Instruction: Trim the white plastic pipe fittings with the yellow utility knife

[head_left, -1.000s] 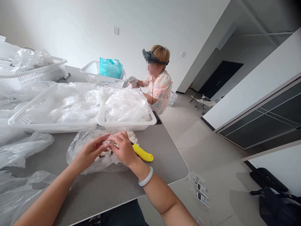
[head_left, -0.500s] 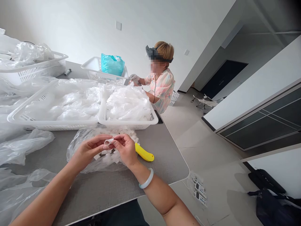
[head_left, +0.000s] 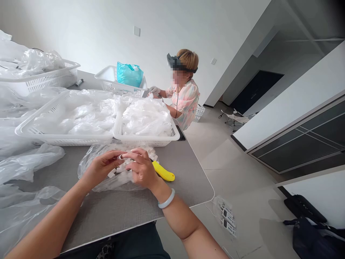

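A short white plastic tube [head_left: 120,157] is pinched between the thumb and fingers of my left hand [head_left: 101,168], its open end turned towards my right. My right hand [head_left: 142,169] has its fingers apart, and the index finger reaches to the tube's open end; whether the fingertip is inside cannot be made out. Below both hands lies a clear plastic bag [head_left: 94,162] with many small white pieces [head_left: 118,171] in it. Just right of my right hand rests a yellow, ridged-edged handle [head_left: 163,171], its other end hidden by the hand.
Beyond the bag stand two white baskets [head_left: 147,137] heaped with clear plastic bags. Loose plastic bags [head_left: 40,162] cover the table's left side. A basket with a blue bag [head_left: 129,75] stands farther back, near a co-worker [head_left: 185,97] with a gloved hand. The table's edge [head_left: 201,169] runs along the right.
My right hand has let go of its pinch on the tube and opened its fingers, with the index finger at the tube's end. My left hand still holds the tube, slightly farther left.
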`<state>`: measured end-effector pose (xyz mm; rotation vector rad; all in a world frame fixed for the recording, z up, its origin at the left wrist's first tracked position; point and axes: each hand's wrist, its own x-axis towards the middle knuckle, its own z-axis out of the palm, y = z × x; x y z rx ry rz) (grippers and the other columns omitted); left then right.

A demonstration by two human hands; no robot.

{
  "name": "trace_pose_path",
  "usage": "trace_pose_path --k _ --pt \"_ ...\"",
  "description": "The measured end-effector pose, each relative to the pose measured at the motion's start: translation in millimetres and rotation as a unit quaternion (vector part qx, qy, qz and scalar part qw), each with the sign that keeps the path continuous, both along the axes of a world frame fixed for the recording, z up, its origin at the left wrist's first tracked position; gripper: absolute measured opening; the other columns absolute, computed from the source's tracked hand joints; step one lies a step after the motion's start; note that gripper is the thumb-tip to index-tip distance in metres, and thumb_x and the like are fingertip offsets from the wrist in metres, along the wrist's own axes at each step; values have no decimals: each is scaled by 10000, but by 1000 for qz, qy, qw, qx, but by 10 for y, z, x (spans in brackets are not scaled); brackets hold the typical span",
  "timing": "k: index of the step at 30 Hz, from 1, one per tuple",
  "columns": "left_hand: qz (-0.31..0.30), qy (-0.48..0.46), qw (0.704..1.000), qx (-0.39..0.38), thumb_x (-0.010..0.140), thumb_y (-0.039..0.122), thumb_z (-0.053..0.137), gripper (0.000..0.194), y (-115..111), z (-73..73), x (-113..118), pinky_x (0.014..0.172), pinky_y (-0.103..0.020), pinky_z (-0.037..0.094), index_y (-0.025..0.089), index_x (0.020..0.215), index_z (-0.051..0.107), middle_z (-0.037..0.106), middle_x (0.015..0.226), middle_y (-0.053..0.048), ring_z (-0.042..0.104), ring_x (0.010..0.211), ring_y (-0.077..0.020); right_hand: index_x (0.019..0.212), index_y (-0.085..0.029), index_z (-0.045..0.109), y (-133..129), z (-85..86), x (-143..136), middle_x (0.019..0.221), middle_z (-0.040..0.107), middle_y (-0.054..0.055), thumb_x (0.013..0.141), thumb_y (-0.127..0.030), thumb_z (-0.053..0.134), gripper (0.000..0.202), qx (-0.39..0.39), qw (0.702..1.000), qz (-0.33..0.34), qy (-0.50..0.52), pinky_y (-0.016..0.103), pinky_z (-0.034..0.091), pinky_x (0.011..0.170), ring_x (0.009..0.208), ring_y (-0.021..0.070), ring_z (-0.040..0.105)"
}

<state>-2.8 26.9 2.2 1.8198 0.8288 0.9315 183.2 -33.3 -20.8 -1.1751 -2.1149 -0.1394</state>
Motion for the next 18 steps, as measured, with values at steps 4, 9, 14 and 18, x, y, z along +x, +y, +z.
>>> trace_pose_path --k 4,9,14,18 --pt "-3 33 996 87 833 616 636 443 34 -67 -16 650 -296 553 223 990 768 748 987 -102 682 805 -247 856 -238 744 4 -27 -89 1221 699 46 879 -77 570 238 -21 997 -2 -71 374 428 1163 1356 233 469" --pt "30 67 973 221 926 481 534 339 8 -110 -21 697 -285 536 245 976 772 739 945 -86 679 772 -213 847 -221 778 -6 16 -169 1142 716 66 864 -45 575 269 -81 996 -2 -34 402 381 1208 1452 244 394" --pt "38 82 947 308 972 348 501 284 30 -92 -69 774 -308 529 270 1054 762 745 983 -93 689 842 -225 810 -241 792 -15 64 -261 1087 719 49 866 -14 529 352 -153 985 29 67 399 328 1233 1442 211 415" --pt "33 116 937 327 978 314 470 299 83 -165 -99 829 -325 531 292 1127 728 725 1077 -98 684 958 -250 765 -237 774 -32 109 -351 1035 716 25 861 -8 565 324 -192 969 43 150 367 275 1259 1339 177 513"
